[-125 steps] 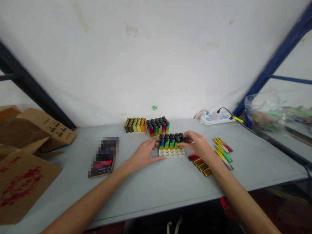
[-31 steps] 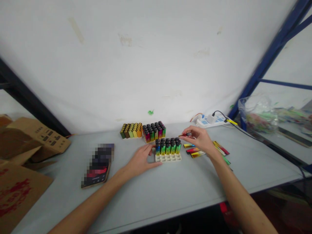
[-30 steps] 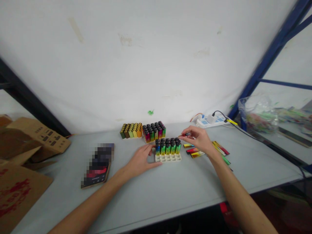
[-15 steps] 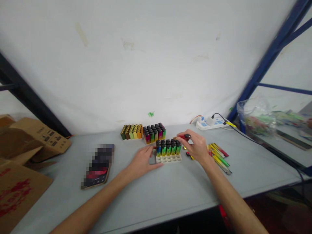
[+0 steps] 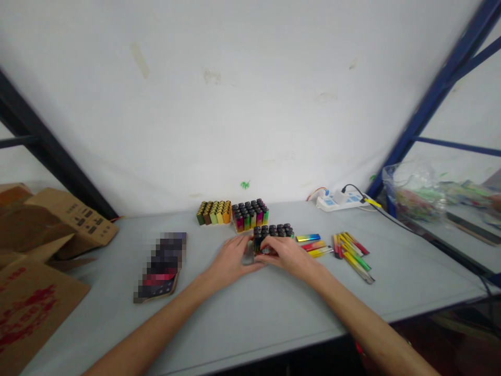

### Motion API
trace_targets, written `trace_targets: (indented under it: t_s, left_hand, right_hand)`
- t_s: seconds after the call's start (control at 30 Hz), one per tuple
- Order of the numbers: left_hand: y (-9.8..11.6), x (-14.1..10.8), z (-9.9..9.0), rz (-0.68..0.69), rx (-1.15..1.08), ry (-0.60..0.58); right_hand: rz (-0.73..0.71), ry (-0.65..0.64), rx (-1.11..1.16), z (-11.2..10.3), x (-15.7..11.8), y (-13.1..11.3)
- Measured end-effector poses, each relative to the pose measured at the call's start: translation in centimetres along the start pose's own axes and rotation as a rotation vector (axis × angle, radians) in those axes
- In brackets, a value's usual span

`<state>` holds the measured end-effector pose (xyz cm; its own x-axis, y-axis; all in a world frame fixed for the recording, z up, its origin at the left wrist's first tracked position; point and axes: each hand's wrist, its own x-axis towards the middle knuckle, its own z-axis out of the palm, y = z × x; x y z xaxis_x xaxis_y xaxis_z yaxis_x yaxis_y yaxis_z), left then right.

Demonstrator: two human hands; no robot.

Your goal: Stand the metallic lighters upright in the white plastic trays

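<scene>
A white tray (image 5: 249,258) holds rows of black-topped lighters (image 5: 278,230) standing upright; my hands hide much of it. My left hand (image 5: 230,259) is curved around the tray's left end, fingers along the side and thumb at the front corner, gripping it. At the tray's front left, my right hand (image 5: 288,255) is closed on a lighter (image 5: 266,250), of which only the dark metal top shows between the fingers. Behind stand a second group of black-topped, coloured lighters (image 5: 250,215) and a group of gold-topped ones (image 5: 214,212).
Loose coloured lighters (image 5: 313,246) lie right of the tray, with flat colourful strips (image 5: 354,256) farther right. A phone (image 5: 161,267) lies left. Cardboard boxes (image 5: 39,303) fill the left side. A power strip (image 5: 340,199) with cables sits by the wall, near a blue frame (image 5: 420,112).
My right hand has moved left and down with the red lighter, from above the tray's right side to its front left. My left hand stays at the tray. The view shifted slightly.
</scene>
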<state>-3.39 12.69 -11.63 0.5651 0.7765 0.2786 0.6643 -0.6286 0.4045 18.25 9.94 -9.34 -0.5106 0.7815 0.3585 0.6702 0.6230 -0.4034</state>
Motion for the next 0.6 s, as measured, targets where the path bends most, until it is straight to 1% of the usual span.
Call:
trace_targets:
  t_s: [0.17,0.27,0.37,0.5,0.6]
  left_hand:
    - [-0.4,-0.1,0.3,0.036,-0.029,0.044]
    - [-0.4,-0.1,0.3,0.061,-0.052,0.047]
    - [-0.2,-0.1,0.1,0.045,-0.033,0.037]
    - [0.0,-0.1,0.1,0.036,-0.019,0.039]
    - [-0.2,-0.1,0.1,0.045,-0.015,0.042]
  right_hand:
    - [0.007,0.019,-0.001,0.8,0.2,0.2]
    - [0.046,0.036,-0.098,1.0,0.4,0.0]
    - [0.068,0.056,-0.234,1.2,0.6,-0.3]
    - [0.04,0.087,-0.342,1.6,0.6,-0.5]
    - [-0.007,0.164,-0.329,1.5,0.4,-0.3]
